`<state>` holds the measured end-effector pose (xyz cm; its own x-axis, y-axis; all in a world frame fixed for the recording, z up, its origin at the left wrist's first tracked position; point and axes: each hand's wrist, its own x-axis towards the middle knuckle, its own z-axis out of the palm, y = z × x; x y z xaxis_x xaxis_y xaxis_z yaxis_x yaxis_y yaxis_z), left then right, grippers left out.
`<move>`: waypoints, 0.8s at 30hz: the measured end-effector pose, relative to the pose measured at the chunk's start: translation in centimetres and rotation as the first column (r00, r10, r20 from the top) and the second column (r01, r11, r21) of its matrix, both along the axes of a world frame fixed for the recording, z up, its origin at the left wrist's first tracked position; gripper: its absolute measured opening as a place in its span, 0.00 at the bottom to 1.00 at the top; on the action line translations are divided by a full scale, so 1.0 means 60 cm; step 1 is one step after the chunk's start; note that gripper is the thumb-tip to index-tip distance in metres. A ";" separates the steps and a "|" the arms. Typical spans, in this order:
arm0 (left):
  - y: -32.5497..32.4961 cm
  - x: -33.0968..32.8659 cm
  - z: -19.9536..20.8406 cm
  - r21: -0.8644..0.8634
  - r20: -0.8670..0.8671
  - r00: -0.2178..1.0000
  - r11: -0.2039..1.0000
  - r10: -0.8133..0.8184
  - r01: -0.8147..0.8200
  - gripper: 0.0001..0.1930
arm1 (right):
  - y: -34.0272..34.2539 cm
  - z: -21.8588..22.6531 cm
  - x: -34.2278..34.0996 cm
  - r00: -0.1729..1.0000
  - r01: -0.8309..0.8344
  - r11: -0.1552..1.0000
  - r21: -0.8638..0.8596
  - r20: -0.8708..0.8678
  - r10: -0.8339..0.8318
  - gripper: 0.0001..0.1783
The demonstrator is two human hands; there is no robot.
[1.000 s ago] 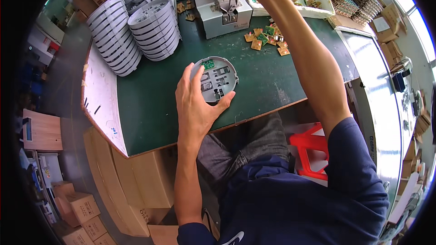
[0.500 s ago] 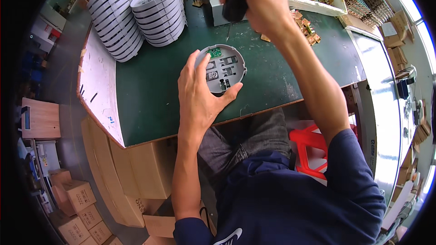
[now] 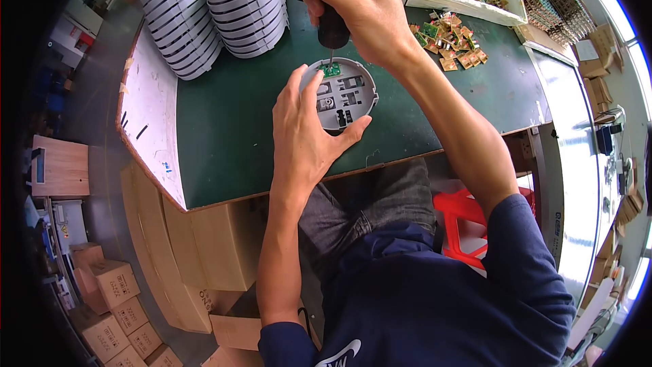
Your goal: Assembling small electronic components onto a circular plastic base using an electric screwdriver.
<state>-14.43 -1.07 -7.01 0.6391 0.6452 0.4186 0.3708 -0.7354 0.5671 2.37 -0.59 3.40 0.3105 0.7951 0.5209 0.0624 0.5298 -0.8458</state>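
A round grey plastic housing [image 3: 367,88] lies on the green tabletop, with slots and dark fittings inside. My left hand [image 3: 302,119] grips its left and near rim, thumb on the near side and fingers over the left edge. At the housing's far edge sits a small green circuit board [image 3: 331,70], close to my left fingertips. My right hand [image 3: 367,10] is wrapped round a black electric screwdriver [image 3: 333,30] held upright. Its thin bit points down at the circuit board and appears to touch it.
Tall stacks of grey round housings [image 3: 248,10] stand at the back left. Loose small brass-coloured and green boards [image 3: 451,41] lie right of my right hand. Behind them is a white foam tray [image 3: 468,5] with more pieces. A white side panel [image 3: 153,122] edges the table's left.
My right hand has brought the screwdriver left and down over the housing, its bit now at the circuit board. The left hand keeps its grip on the housing.
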 end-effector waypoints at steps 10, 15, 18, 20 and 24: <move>-0.003 -0.001 -0.005 0.007 0.001 1.000 1.000 -0.008 0.008 0.46 | 0.002 0.004 0.001 0.997 -0.052 0.992 -0.113 0.050 0.058 0.17; -0.001 0.001 -0.005 0.006 0.009 1.000 1.000 -0.019 0.019 0.46 | 0.006 -0.003 0.000 0.997 -0.056 0.991 -0.125 0.047 0.063 0.18; 0.000 0.004 0.000 0.017 0.013 1.000 1.000 -0.009 0.009 0.44 | 0.010 -0.004 0.002 0.997 -0.044 0.993 -0.113 0.053 0.050 0.19; 0.000 0.002 0.001 0.035 0.016 1.000 0.999 0.007 -0.008 0.42 | 0.011 -0.002 -0.002 0.997 -0.034 0.991 -0.126 0.058 0.041 0.20; 0.002 0.001 -0.001 0.051 0.029 1.000 0.999 0.006 -0.007 0.43 | 0.010 0.008 -0.004 0.990 -0.027 0.988 -0.151 0.131 0.047 0.25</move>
<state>-14.38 -0.92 -7.09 0.6220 0.6266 0.4696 0.3596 -0.7613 0.5395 2.15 0.01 3.87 0.2148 0.8763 0.4312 0.1626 0.4033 -0.9005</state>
